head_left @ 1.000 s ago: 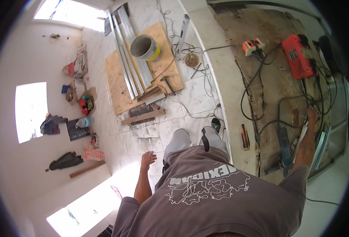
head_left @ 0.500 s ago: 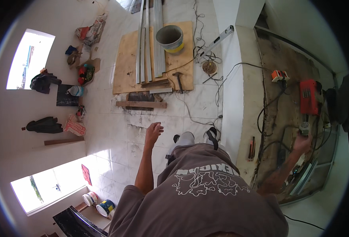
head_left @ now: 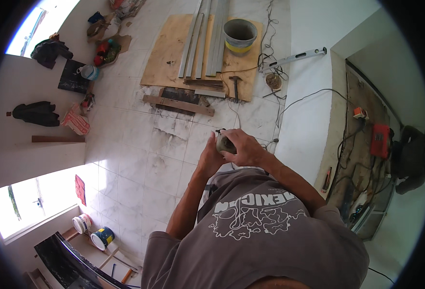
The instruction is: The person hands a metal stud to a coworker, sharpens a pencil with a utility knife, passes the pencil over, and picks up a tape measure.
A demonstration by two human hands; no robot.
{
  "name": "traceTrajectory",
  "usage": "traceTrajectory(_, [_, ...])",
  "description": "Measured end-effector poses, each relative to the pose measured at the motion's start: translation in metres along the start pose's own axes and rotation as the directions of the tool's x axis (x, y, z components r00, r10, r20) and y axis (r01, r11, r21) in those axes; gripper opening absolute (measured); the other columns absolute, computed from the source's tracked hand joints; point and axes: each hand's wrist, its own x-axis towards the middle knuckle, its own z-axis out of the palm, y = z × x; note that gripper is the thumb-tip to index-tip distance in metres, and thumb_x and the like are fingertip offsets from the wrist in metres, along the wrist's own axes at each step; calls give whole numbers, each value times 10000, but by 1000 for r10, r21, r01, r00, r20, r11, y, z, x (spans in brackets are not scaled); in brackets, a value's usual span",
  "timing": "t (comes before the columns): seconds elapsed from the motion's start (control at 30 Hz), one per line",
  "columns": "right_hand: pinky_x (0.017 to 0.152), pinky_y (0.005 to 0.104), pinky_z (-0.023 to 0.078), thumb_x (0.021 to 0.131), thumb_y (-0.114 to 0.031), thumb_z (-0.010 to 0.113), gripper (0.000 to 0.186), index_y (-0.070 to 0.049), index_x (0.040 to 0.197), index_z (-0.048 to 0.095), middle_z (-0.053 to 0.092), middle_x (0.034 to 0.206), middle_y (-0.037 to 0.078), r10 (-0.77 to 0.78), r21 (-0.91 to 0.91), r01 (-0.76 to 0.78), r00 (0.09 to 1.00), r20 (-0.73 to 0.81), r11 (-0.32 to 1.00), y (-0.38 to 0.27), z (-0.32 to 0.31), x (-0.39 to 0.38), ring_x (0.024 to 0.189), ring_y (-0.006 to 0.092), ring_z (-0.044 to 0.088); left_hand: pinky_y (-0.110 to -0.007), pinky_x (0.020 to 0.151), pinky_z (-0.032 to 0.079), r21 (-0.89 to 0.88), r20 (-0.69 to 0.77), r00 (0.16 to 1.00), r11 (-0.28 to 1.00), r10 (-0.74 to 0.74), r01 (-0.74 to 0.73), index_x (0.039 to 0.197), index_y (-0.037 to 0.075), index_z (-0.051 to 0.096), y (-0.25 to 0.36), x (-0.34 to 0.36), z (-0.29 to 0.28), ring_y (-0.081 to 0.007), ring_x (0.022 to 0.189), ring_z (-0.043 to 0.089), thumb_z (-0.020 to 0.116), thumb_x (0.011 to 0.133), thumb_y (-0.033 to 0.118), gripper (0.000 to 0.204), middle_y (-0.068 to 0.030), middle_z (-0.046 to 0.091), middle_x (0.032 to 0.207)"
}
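Observation:
In front of my waist, both hands are closed around a small rounded grey-green object (head_left: 226, 143). A dark piece sticks out at its top edge; its exact kind is unclear. My left hand (head_left: 210, 157) grips it from the left side, with the thumb up along it. From the right, my right hand (head_left: 247, 149) wraps over it, hiding part of its surface. Below the hands is the grey-brown shirt I wear, and tiled floor lies under and beyond them.
Ahead, a plywood sheet (head_left: 166, 58) bears metal profiles (head_left: 215, 43), a bucket (head_left: 240, 45) and a hammer (head_left: 235, 89). A spirit level (head_left: 296, 58) leans by the wall. On the right-hand ledge are a red case (head_left: 380, 140), an orange-handled tool (head_left: 327, 179) and cables.
My right hand has come from the right-hand ledge to my front, bringing the small grey object. My left hand has moved right and taken hold of it too. The view has shifted.

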Motion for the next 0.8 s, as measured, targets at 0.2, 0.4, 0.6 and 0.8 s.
traceTrajectory(0.2, [916, 416, 456, 815, -235, 664, 470, -6, 1202, 525, 564, 1127, 192, -212, 15, 213, 956, 203, 977, -24, 74, 52, 1082, 354, 535, -379, 798, 505, 156, -195, 971, 982, 139, -110, 1255, 32, 500, 32, -49, -92, -216, 963, 598, 428, 979, 435, 493, -113, 601, 1123])
traceTrajectory(0.4, [911, 402, 458, 846, -244, 636, 395, 2, 1146, 564, 564, 1122, 175, -83, -21, 96, 934, 346, 995, -4, 93, 117, 1061, 348, 547, -357, 777, 509, 202, -370, 910, 972, 188, -119, 1263, 26, 475, 87, -63, -128, -228, 922, 629, 480, 955, 428, 506, -121, 609, 1114])
traceTrajectory(0.6, [910, 407, 453, 861, -281, 594, 378, -15, 1130, 583, 575, 1108, 186, 42, -79, -15, 933, 357, 997, 59, 109, 202, 1047, 356, 556, -350, 738, 535, 278, -554, 794, 955, 250, -107, 1234, 16, 478, 145, -63, -187, -246, 891, 653, 496, 951, 404, 481, -120, 591, 1067])
traceTrajectory(0.8, [871, 427, 473, 833, -258, 578, 315, 7, 994, 631, 636, 989, 215, 329, -247, -259, 893, 308, 934, 168, 135, 283, 960, 389, 594, -363, 695, 543, 298, -793, 563, 954, 231, 28, 1155, 37, 505, 170, -100, -294, -248, 870, 651, 523, 932, 409, 434, -118, 594, 1046])
